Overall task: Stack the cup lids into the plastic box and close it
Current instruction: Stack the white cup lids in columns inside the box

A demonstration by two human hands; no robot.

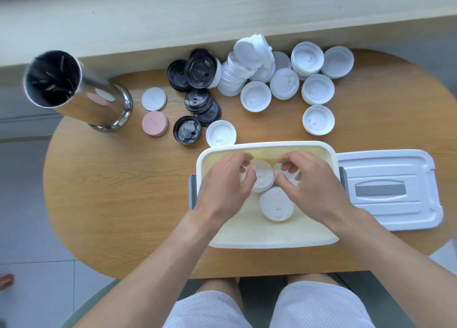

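An open white plastic box [267,242] stands on the wooden table in front of me. Both hands reach into it. My left hand [227,181] holds a stack of white cup lids [262,178] at its left side with curled fingers. My right hand [306,179] pinches another white lid [294,179], mostly hidden under its fingers, just right of that stack. A third white lid stack [277,207] sits in the box nearer to me. The box's white cover [390,189] lies flat to the right of the box.
Many white lids [256,96] and black lids [199,100] lie scattered on the table [123,191] behind the box, plus a pink lid [154,123]. A tall steel cylinder [76,90] stands at the left. A pale ledge runs along the back.
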